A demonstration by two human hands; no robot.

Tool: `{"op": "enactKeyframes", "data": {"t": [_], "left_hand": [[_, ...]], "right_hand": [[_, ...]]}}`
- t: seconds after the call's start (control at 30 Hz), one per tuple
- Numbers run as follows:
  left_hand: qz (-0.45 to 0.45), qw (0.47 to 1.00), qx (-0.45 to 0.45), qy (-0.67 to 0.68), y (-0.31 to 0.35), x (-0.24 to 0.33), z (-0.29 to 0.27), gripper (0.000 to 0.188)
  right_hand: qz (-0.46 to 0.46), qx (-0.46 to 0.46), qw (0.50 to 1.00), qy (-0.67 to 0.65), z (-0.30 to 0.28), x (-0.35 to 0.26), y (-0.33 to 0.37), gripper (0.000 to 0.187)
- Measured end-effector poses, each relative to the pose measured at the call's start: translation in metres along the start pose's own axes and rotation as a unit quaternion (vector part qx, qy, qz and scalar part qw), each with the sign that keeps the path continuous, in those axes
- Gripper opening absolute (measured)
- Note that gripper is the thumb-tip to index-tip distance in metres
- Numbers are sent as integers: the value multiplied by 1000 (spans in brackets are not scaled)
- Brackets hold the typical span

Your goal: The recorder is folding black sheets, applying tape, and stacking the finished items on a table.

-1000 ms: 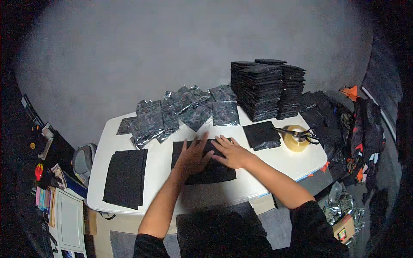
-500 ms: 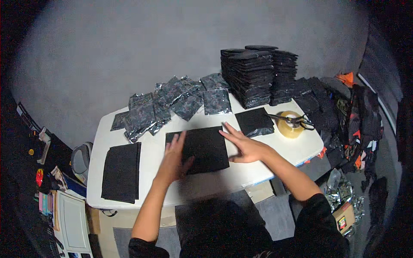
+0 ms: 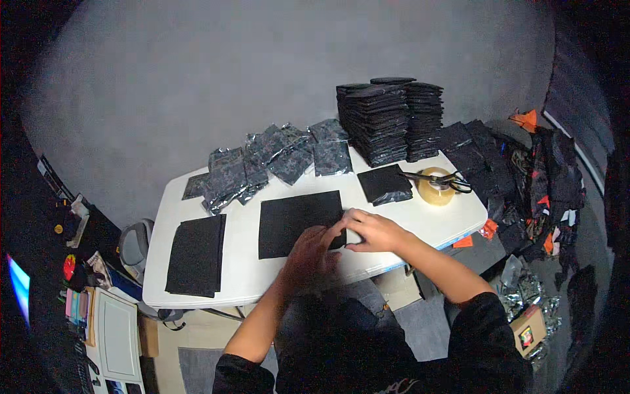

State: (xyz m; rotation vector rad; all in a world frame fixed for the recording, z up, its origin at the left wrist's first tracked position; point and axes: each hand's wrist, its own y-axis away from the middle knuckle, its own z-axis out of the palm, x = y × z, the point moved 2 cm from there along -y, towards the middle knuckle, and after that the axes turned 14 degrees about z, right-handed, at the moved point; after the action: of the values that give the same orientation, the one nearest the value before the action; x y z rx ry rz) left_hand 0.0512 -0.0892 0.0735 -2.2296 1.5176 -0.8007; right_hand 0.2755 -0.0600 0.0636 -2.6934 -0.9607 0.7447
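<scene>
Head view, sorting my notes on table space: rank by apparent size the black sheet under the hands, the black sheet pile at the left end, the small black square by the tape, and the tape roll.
1. Black sheet under the hands, partly covered.
2. Black sheet pile at the left end, nearly as big; unsure.
3. Small black square.
4. Tape roll.

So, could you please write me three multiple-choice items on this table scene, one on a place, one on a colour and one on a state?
1. Where do the scissors lie?
A. on the tape roll
B. on the floor
C. on the left fabric stack

2. What colour is the table?
A. red
B. white
C. green

3. What are the left hand and right hand doing?
A. hanging off the table
B. holding the scissors
C. gripping the black sheet at its near right corner

Answers: 1 A, their blades rest across the roll. 2 B, its bare top is white. 3 C, both hands meet at that corner.
</scene>
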Motion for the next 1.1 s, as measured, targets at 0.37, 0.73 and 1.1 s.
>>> {"op": "enactKeyframes", "data": {"t": [0.37, 0.73, 1.1], "left_hand": [[-29, 999, -15, -2, -6, -5, 7, 86], [-29, 998, -35, -31, -7, -5, 14, 83], [-19, 996, -83, -38, -8, -4, -8, 85]], "right_hand": [[-43, 10, 998, 39, 6, -7, -1, 36], [-61, 43, 994, 74, 12, -7, -2, 18], [46, 33, 991, -118, -4, 16, -6, 13]]}}
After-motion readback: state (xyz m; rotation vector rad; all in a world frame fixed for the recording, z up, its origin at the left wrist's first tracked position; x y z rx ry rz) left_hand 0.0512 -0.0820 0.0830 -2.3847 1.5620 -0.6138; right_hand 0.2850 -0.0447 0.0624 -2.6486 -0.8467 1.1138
